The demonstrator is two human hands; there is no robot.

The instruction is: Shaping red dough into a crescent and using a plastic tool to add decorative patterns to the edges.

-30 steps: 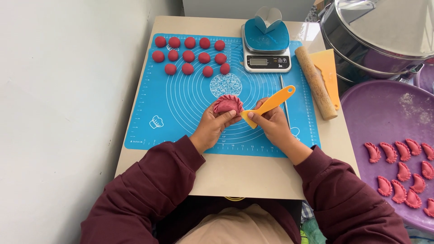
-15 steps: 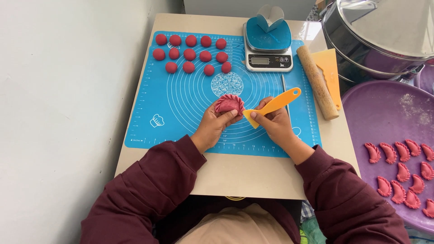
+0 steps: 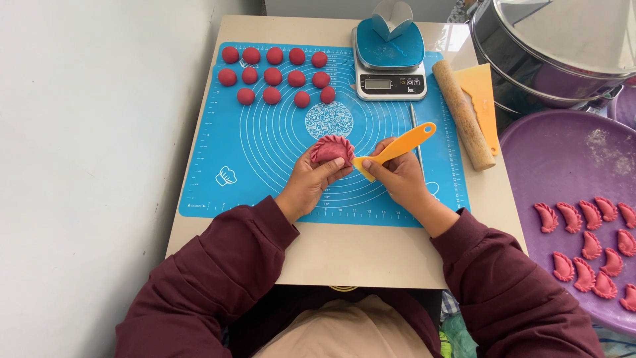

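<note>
Pink dumpling (image 3: 333, 150) gripped by left hand (image 3: 310, 182), frame centre. Yellow tool (image 3: 395, 148) gripped by right hand (image 3: 399, 178). Edge best pressed gently, dumpling kept steady above blue mat (image 3: 265, 152).

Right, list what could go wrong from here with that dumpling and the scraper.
1. The left hand cups the pleated red dumpling while the right hand brings the yellow scraper up to its edge; too hard a push might tear the thin dough.
2. The rolling pin lies near the table edge, beside the right arm; a nudge could roll it off.
3. The red dough balls sit uncovered on the blue mat and may dry.
</note>
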